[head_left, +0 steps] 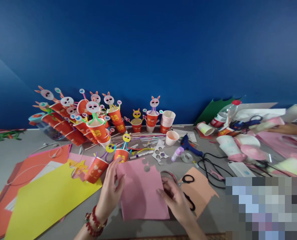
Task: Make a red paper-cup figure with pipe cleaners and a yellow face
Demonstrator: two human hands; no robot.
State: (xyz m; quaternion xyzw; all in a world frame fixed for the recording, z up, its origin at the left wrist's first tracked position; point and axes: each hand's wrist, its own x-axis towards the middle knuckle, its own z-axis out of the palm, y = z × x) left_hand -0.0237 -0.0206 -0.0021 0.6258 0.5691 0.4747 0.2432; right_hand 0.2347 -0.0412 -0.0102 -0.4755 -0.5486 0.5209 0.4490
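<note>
Near the bench's front edge the pink sheet (140, 191) lies between both hands, its long axis running away from the person. The left hand (110, 191) loosely pinches its left edge. The right hand (177, 200) has its fingers half-curled on the right edge, grip unclear. Scissors (188, 180) lie just beyond, and red cups (98, 130) crowd the far edge.

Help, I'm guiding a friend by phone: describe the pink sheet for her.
At the near edge of the table, the pink sheet lies between the left hand and right hand, both touching it. Unlike the yellow sheet to its left, it has a round hole near its top.
</note>
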